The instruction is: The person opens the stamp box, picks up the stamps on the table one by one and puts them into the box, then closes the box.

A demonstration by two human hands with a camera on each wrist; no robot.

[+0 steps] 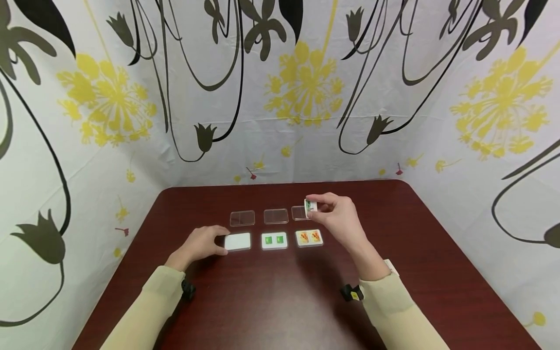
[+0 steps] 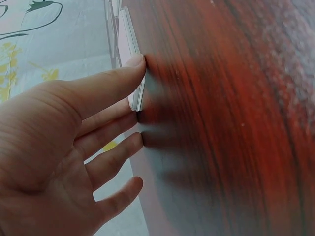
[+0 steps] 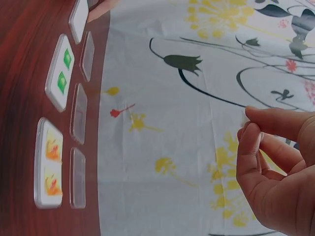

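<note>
On the table, my left hand [image 1: 199,245] holds the left end of a clear case with a plain white top [image 1: 237,241], thumb on the near edge and fingers at the far one. My right hand [image 1: 344,221] pinches a small white tile with a green picture [image 1: 310,206] between thumb and fingertips, raised above the back row. In the right wrist view the tile is mostly hidden by the fingers. Beside the white case lie a case with two green pictures [image 1: 274,240] and a case with two orange pictures [image 1: 308,237].
Behind the cases, a row of clear plastic lids lies on the dark red table [image 1: 280,296]: a left lid [image 1: 242,218], a middle lid [image 1: 275,216] and a right lid [image 1: 299,213], partly behind the raised tile. A flower-patterned curtain [image 1: 280,141] surrounds the table's back and sides.
</note>
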